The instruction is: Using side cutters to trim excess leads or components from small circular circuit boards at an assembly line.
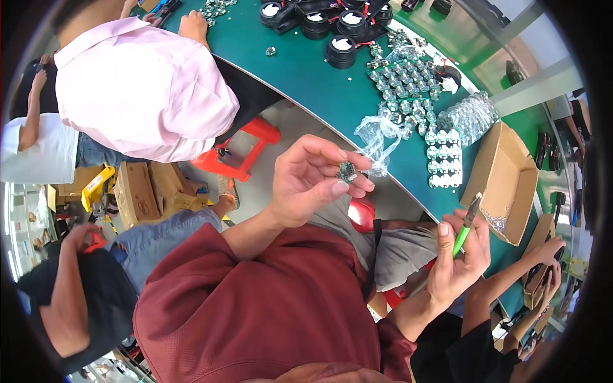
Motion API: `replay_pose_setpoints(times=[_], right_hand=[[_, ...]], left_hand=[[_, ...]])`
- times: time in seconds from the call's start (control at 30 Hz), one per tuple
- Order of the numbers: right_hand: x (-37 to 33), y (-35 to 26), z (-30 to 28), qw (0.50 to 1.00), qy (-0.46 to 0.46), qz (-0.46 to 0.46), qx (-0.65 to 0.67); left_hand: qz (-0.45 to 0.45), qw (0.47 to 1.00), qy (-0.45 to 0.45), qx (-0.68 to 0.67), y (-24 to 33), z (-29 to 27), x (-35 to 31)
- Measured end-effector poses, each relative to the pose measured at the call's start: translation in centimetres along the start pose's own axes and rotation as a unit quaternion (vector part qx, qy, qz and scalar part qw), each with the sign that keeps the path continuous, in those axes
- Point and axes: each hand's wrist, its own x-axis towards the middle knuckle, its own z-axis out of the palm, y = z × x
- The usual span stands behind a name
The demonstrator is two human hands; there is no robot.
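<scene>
My left hand [303, 182] is raised in front of the table edge, its fingers closed on a small circuit board [347, 171] held between thumb and fingertips. My right hand [458, 258] is wrapped round green-handled pliers [463, 233], with their metal jaws pointing up and away from me. Near the left hand, a crumpled clear plastic bag [378, 137] lies on the table's edge. Beyond the right hand is a white-topped panel of small boards [444, 159]. Parts of the pliers' handles are hidden by my fingers.
On the green table [281, 76] are piled small boards [405, 83], a bubble-wrapped bundle [469, 118] and round black parts [341, 51]. An open cardboard box [504, 182] stands at the right. A person in pink [140, 89] sits at the left, by a red stool [246, 153].
</scene>
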Motion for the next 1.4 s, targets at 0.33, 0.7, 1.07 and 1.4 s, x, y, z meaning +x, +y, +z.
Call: replay_pose_setpoints(times=[0.33, 0.7, 1.07, 1.4], right_hand=[[0.0, 0.3, 0.3, 1.0, -0.018, -0.015, 0.008], [-0.5, 0.9, 0.3, 1.0, -0.021, -0.006, 0.013], [-0.7, 1.9, -0.1, 0.999, -0.027, -0.017, 0.031], [0.5, 2.8, 1.7, 0.997, -0.056, -0.026, 0.043]], left_hand=[[0.019, 0.999, 0.026, 0.023, 0.4, -0.1, 0.3], [0.055, 0.995, 0.003, 0.08, -0.3, -0.4, 0.3], [0.054, 0.966, 0.136, 0.215, -1.2, -2.1, 2.6], [0.191, 0.674, 0.331, 0.632, 1.2, -16.3, 9.9]])
